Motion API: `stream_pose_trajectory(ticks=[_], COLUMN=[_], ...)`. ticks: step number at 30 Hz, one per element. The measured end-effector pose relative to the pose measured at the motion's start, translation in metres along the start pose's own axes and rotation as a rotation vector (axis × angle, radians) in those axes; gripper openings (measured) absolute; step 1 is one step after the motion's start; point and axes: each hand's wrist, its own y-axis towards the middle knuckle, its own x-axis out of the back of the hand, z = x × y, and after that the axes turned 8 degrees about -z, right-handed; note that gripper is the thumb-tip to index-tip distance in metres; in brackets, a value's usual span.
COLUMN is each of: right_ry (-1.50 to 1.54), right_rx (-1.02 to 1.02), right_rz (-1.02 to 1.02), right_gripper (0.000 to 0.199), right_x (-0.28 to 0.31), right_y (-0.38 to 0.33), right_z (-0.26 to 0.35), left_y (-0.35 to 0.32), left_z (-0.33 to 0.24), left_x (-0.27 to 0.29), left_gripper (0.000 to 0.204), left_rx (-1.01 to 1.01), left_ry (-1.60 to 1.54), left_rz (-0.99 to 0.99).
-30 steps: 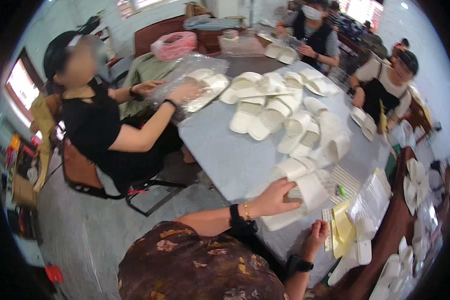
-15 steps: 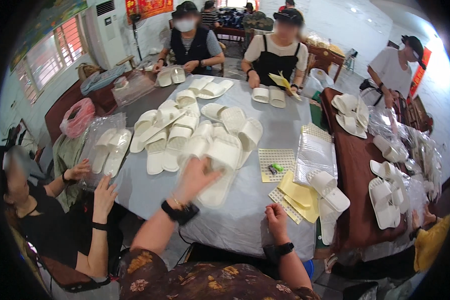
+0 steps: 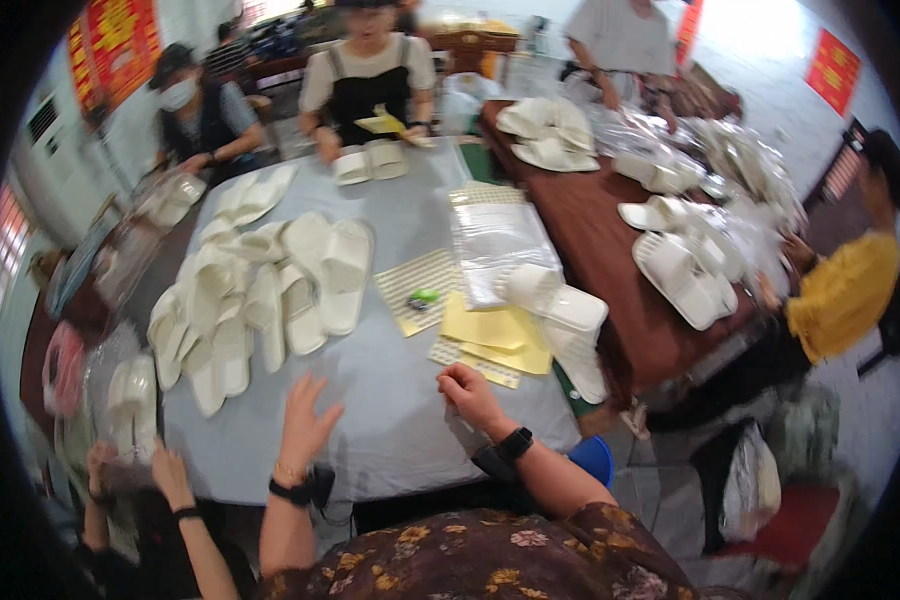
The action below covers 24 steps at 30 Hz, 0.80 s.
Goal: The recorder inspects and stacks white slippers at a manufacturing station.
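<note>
My left hand (image 3: 308, 425) is over the near part of the grey-blue tablecloth (image 3: 390, 450), fingers apart, holding nothing. Just beyond it lies a heap of white slippers (image 3: 225, 310), some overlapping; a pair (image 3: 335, 270) sits at the heap's right side. My right hand (image 3: 470, 398) is closed near the table's near right side, its fingers curled; whatever may be in them is hidden. Yellow paper sheets (image 3: 495, 340) and a dotted sticker sheet (image 3: 415, 290) lie beyond it. A small green item (image 3: 425, 297) rests on that sheet.
A stack of clear plastic bags (image 3: 505, 250) and more white slippers (image 3: 570, 330) lie to the right. Beside them a brown-covered table (image 3: 610, 280) holds slippers and plastic wrap. Co-workers sit or stand around; one at left handles a bagged slipper pair (image 3: 133, 405). A blue stool (image 3: 592, 460) is below.
The view has turned to the right. My left hand has come away from the slippers on the heap, back toward me. My right hand stays closed near the yellow sheets.
</note>
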Motion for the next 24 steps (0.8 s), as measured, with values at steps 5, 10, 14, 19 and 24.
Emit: stream_pose_trajectory(ticks=[5, 10, 14, 19, 24], right_ry=[-0.140, -0.401, -0.519, -0.929, -0.827], right_rx=[0.235, 0.580, 0.433, 0.239, 0.273], right_rz=[-0.211, -0.784, -1.173, -1.182, -0.929], right_gripper=[0.015, 0.010, 0.023, 0.032, 0.038], right_x=[0.076, 0.180, 0.298, 0.376, 0.404], right_y=[0.005, 0.022, 0.045, 0.061, 0.079], right_z=[0.044, 0.119, 0.128, 0.126, 0.126], left_y=[-0.065, -0.085, -0.084, -0.084, -0.086], left_z=[-0.014, -0.017, -0.017, -0.019, -0.026], left_x=[-0.040, -0.062, -0.068, -0.069, -0.067], left_gripper=[0.051, 0.048, 0.048, 0.045, 0.043], left_rx=[0.042, -0.006, -0.062, -0.016, -0.058], left_ry=[-0.081, -0.082, 0.026, 0.044, 0.042], left_rz=[-0.009, -0.108, -0.173, -0.249, -0.259])
